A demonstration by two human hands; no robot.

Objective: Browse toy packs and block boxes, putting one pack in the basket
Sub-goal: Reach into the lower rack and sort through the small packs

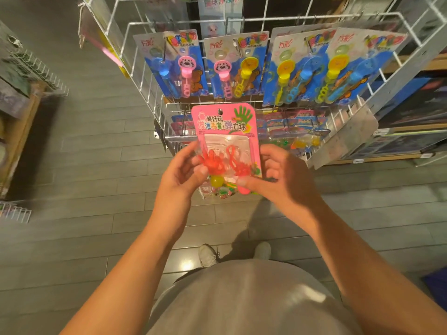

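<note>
Pink toy pack (226,131), orange sticky hands

toy pack (226,131) between both hands, before wire rack (266,20)

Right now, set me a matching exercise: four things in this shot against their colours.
Things:
1. Held toy pack's card
2. Sticky hands inside it
3. Ball in the pack
4. Wire rack

Colours:
A. white
B. pink
C. yellow
D. orange-red

Pairs: 1-B, 2-D, 3-C, 4-A
</note>
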